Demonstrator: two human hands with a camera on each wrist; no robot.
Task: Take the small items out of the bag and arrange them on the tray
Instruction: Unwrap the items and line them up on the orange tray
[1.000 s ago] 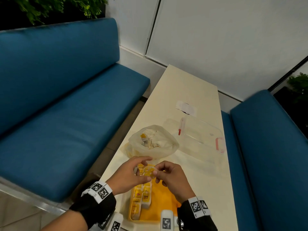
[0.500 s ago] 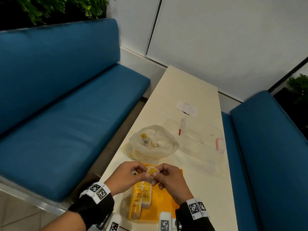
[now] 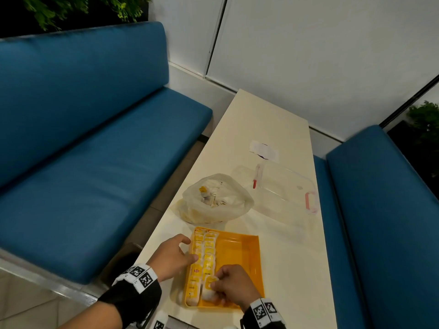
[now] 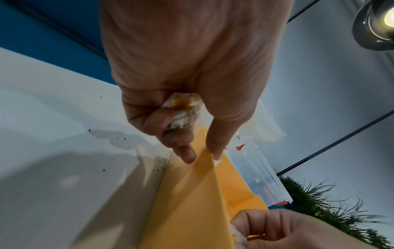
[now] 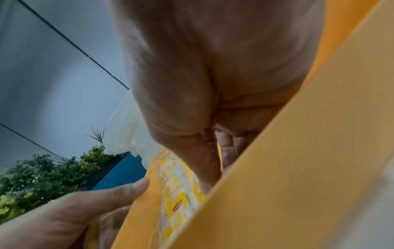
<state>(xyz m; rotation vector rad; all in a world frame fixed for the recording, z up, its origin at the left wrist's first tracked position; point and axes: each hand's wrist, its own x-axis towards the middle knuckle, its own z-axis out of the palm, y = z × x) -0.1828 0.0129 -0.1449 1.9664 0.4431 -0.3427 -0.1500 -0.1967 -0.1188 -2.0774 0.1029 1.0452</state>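
— Blue benches (image 3: 95, 138) on both sides, a long cream table (image 3: 268, 119) under your wrists. What worried you?

— Mostly the crowding. Beyond my fingertips sat the clear box (image 3: 285, 193), and nearer to them the bag (image 3: 213, 205), with more packets showing in its mouth. The yellow tray (image 3: 240, 257) lay right beneath both hands.

— And your hands?

— My left hand (image 3: 171, 257) had its thumb and forefinger on the tray's rim, the other fingers curled round a spare packet (image 4: 183, 111) in the palm. My right hand (image 3: 234, 286) pinched a packet (image 3: 209, 287) down at the near end of the second of two rows (image 3: 209, 255), just beside my left thumb.

— So what could have gone wrong?

— As I judged it, pressing too hard would have nudged the neighbours crooked, since they lay touching end to end. A slack hold on the rim, and the tray might have slid under the push. And the crumpled spare could have slipped out of my palm onto the rows.
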